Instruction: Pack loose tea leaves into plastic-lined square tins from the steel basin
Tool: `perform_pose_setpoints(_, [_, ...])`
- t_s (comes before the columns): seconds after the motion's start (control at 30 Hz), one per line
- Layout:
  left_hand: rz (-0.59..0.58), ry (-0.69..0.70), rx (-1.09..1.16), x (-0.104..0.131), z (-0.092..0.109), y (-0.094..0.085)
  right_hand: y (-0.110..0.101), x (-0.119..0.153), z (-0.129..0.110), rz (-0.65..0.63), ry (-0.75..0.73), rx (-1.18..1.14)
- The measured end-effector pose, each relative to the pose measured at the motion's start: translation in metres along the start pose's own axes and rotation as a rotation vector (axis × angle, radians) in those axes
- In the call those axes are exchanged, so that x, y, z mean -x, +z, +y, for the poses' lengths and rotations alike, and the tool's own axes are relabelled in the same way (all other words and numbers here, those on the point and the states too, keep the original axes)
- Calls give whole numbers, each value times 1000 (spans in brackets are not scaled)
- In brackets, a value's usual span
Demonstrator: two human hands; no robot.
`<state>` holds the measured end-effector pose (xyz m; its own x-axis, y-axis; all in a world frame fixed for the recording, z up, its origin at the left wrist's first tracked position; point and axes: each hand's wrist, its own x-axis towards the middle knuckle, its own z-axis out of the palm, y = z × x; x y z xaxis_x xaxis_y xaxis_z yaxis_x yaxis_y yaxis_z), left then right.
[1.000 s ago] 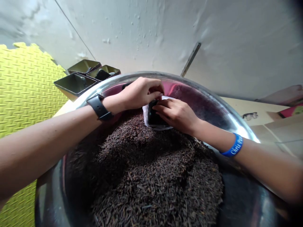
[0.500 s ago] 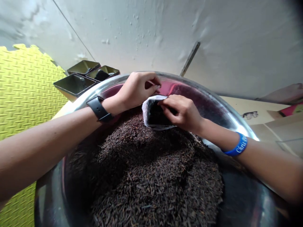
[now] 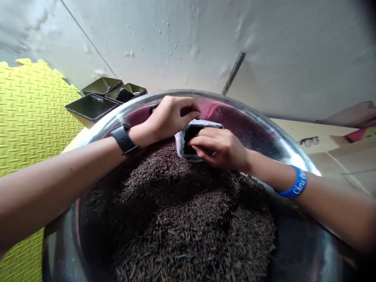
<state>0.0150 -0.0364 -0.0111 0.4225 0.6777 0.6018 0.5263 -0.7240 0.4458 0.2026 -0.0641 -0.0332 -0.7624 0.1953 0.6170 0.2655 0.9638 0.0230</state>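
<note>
A small white-rimmed bag [image 3: 178, 143] with a dark inside stands open on a heap of dark loose tea leaves [image 3: 188, 219]. The heap fills much of a large shiny metal bowl [image 3: 100, 127]. At the bag's far left edge, my left hand [image 3: 172, 117] is closed in a pinch, thumb against forefinger; what it grips, if anything, is too small to make out. My right hand [image 3: 221, 148] lies over the bag's mouth with its fingers bent together inside the opening. Its fingertips are against the dark interior, and anything held there is hidden.
Several dark square tins [image 3: 92, 105] stand behind the bowl at the left, beside a yellow foam mat [image 3: 35, 113]. A wall [image 3: 188, 47] rises close behind the bowl. Eyeglasses [image 3: 309, 141] and a cardboard box [image 3: 349, 160] are at the right.
My right hand has shifted down and left, from the bag's rim to across its opening. The left hand has dropped slightly, still pinched. More of the bag's far rim shows.
</note>
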Motion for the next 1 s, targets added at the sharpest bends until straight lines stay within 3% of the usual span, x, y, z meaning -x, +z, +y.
perform_pose_setpoints(0.13, [-55, -7, -9, 2, 3, 0, 0, 0, 2, -11, 14, 4])
perform_pose_setpoints(0.4, [-79, 5, -28, 4, 2, 2, -10, -1, 10, -26, 187, -48])
perform_pose_setpoints(0.47, [-73, 27, -28, 4, 2, 3, -11, -2, 11, -104, 198, -50])
perform_pose_setpoints(0.63, [-88, 26, -42, 3, 2, 3, -9, -3, 12, -468, 204, -24])
perform_pose_setpoints(0.83, [-80, 15, -40, 3, 1, 4, -4, -3, 9, -538, 193, 51])
perform_pose_setpoints(1.0, [-64, 16, -49, 3, 3, 3, -1, 1, 13, -523, 214, 60])
